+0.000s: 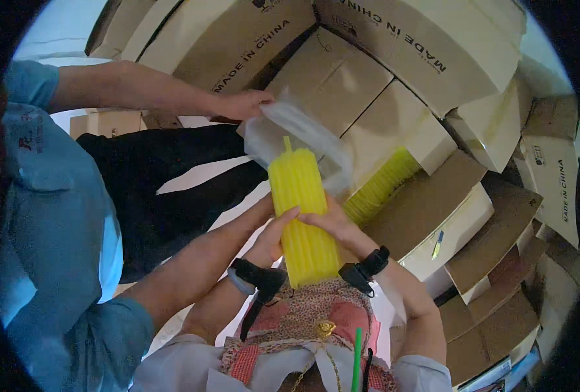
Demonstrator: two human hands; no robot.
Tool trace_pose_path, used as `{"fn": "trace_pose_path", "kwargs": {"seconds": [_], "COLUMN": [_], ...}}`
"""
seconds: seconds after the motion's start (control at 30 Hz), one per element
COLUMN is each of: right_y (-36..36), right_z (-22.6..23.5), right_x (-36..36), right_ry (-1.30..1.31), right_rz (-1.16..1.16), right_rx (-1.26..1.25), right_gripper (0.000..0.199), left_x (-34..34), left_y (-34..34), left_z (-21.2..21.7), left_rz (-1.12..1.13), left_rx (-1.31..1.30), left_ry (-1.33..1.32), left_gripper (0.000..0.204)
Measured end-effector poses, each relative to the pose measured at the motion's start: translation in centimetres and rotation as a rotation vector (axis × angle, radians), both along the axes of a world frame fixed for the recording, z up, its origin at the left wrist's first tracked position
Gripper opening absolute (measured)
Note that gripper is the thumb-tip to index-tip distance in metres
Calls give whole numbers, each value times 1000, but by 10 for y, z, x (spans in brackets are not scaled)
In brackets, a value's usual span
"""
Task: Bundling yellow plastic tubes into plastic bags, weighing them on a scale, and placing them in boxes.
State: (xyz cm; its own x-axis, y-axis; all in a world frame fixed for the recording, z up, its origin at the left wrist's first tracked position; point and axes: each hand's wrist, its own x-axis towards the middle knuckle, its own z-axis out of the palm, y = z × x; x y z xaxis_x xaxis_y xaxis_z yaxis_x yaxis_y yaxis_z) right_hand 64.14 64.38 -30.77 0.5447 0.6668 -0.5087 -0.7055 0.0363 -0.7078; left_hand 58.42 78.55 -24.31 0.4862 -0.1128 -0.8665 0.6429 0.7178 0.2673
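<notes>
Yellow ribbed bundle (304, 242) is gripped between the left hand (268, 242) and the right hand (335, 222), both closed on its sides, at the middle of the view. Just beyond, a clear plastic bag (303, 127) is held by a co-worker's hand (245, 104); whether the bundle's top is inside cannot be told. Bagging seems to be the step in hand, so careful alignment with the bag's mouth is probably required. Farther off, similar yellow pieces (388, 183) are seen beside cardboard flaps (427, 199).
</notes>
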Motion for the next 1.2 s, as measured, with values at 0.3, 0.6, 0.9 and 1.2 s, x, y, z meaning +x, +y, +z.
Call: {"fn": "trace_pose_path", "kwargs": {"seconds": [0.3, 0.6, 0.9, 1.2], "right_y": [-8, 10, 73, 126], "right_z": [23, -5, -61, -106], "right_x": [24, 52, 109, 170], "right_ry": [266, 541, 348, -470], "right_rz": [28, 160, -138, -138], "right_rx": [175, 200, 320, -664], "right_gripper": [56, 43, 49, 61], "left_x": [13, 32, 145, 217], "left_y": [-7, 30, 95, 118], "left_z": [-4, -45, -84, -182], "left_rz": [40, 49, -210, -67], "left_rx": [-35, -75, 164, 180], "left_ry": [60, 3, -39, -339], "left_gripper": [40, 36, 35, 44]}}
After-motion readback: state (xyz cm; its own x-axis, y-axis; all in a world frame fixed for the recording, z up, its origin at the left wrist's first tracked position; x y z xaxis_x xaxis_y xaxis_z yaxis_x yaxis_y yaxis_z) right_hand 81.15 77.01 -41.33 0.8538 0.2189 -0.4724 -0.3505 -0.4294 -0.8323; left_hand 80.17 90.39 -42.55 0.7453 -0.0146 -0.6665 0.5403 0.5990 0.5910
